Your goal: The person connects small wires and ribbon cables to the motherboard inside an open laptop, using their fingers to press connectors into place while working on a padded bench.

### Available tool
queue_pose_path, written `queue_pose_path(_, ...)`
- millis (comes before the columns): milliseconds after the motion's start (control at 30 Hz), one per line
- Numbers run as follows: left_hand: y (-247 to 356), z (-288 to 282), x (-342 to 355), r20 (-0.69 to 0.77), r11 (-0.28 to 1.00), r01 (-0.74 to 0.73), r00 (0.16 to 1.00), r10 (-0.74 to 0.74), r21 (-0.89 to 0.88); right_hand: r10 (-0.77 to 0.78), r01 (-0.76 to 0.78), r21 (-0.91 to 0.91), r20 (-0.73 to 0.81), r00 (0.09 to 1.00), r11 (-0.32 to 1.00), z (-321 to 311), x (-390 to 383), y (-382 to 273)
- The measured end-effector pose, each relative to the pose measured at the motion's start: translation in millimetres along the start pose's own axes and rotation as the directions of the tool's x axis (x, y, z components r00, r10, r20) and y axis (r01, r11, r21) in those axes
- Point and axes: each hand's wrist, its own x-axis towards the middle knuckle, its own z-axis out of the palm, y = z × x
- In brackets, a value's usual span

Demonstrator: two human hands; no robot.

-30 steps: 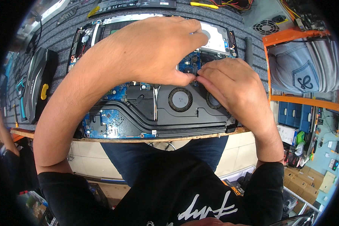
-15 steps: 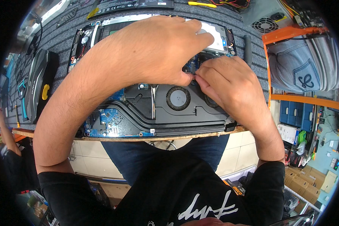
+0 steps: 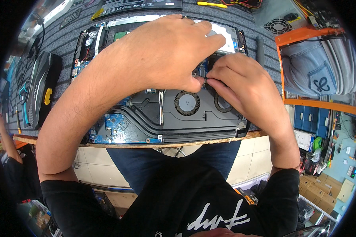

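An opened-up laptop base (image 3: 233, 122) lies before me at the table's edge, its blue circuit board (image 3: 116, 123), round fan (image 3: 187, 103) and silver drive (image 3: 224, 34) exposed. Across its upper middle stretches my left hand (image 3: 178, 53), fingers spread toward the drive, thumb lowered beside the right fingertips. My right hand (image 3: 247, 83) pinches thumb and forefinger together just right of that thumb, over the board above the fan. Whatever sits in the pinch is too small to make out. Part of a second fan (image 3: 222, 103) shows beneath the right hand.
A dark battery pack (image 3: 138, 6) and a yellow tool (image 3: 212, 4) lie beyond the laptop. At left is a black case (image 3: 46, 89). A power supply (image 3: 281, 23) stands far right, near an orange frame (image 3: 320, 103) with folded jeans (image 3: 316, 67). Another person's arm (image 3: 7, 136) shows far left.
My right hand has shifted slightly up, uncovering more of the second fan. Its fingers stay pinched near the same spot; my left hand has barely moved.
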Motion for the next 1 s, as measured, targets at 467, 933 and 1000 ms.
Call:
queue_pose_path(467,-10,-23,-11,-0.009,0.996,-0.081,0.997,0.081,-0.046,-0.035,0.037,-0.02,0.083,0.996,0.999,-10,10,4)
queue_pose_path(933,-4,-5,3,-0.028,0.984,-0.174,0.985,0.173,-0.046,0.258,-0.257,0.024,-0.099,0.961,0.966,-51,-30,33)
queue_pose_path(1000,-2,-8,5,-0.002,0.985,-0.163,0.987,0.163,-0.065,0.269,-0.27,0.003,-0.111,0.957,0.963,-55,-39,37)
